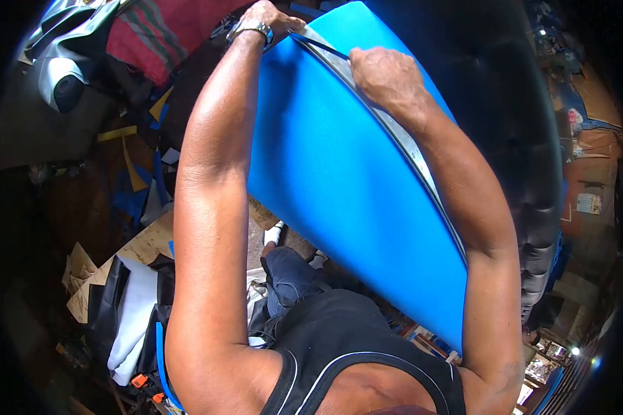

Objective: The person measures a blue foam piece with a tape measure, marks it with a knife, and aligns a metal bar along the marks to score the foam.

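Observation:
A large blue foam sheet (325, 159) slants across the middle in front of my body. Along its right side runs a narrow grey band (405, 138) with a dark edge. My right hand (389, 77) is closed in a fist over this band, gripping one end of a thin dark strip (325, 47). The strip stretches to my left hand (273, 19), which wears a wristwatch (254, 28). The left hand's fingers are bent together at the sheet's far corner; what they pinch is hard to make out.
A black tufted upholstered panel (498, 131) stands along the right. A red cloth with grey stripes (152, 34) lies at the upper left. Yellow and blue offcuts (133, 166) litter the floor on the left, near plywood pieces (118, 263) and a white sheet (135, 311).

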The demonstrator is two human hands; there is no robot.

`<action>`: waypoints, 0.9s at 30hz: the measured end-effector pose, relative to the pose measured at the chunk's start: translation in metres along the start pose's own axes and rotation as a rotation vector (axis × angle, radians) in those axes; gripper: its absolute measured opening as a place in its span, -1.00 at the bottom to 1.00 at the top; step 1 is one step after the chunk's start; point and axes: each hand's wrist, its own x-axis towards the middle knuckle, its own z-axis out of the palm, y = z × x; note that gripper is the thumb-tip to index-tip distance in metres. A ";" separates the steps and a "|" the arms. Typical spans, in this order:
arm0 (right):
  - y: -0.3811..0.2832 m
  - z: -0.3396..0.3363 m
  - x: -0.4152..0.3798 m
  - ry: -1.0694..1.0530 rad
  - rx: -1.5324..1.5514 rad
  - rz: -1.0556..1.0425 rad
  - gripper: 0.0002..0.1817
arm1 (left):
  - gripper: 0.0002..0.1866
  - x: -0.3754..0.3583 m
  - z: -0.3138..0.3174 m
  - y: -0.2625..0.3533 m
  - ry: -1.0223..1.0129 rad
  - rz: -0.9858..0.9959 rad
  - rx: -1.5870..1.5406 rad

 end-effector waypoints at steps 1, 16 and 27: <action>0.001 0.006 0.002 0.043 -0.013 -0.025 -0.66 | -0.30 -0.015 -0.010 0.009 -0.027 -0.042 -0.027; 0.105 0.036 -0.135 -0.054 -0.081 -0.100 -0.76 | -0.06 0.005 0.001 -0.016 0.136 0.077 0.138; 0.139 0.097 -0.187 -0.092 0.006 0.045 -0.82 | -0.53 -0.199 0.092 0.138 -0.051 0.812 0.262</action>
